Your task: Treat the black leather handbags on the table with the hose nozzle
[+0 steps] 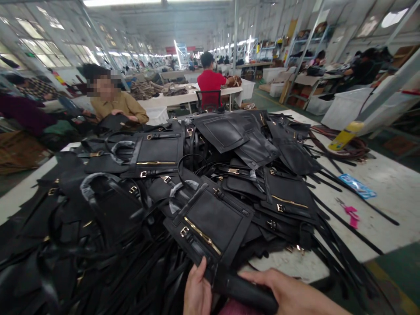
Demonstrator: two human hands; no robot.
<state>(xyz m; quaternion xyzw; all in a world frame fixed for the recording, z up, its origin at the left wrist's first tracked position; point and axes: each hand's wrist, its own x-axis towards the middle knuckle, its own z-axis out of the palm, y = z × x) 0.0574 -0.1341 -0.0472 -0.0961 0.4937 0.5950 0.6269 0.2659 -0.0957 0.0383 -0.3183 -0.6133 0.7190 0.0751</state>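
My left hand (pixel 197 288) grips the near edge of a black leather bag panel (pixel 213 218) with a gold bar and buckle, thumb on top. My right hand (pixel 278 291) lies beside it, fingers curled over a black rolled piece (pixel 246 291) at the panel's near end. The panel rests on a big heap of similar black bag panels and straps (pixel 157 162) that covers the white table (pixel 393 192).
Pink-handled snips (pixel 350 214) and a blue packet (pixel 357 186) lie on the table at right, near a yellow bottle (pixel 346 134). A person in a tan shirt (pixel 120 105) works across the heap. Another person in red (pixel 210 83) sits further back. White bins stand at right.
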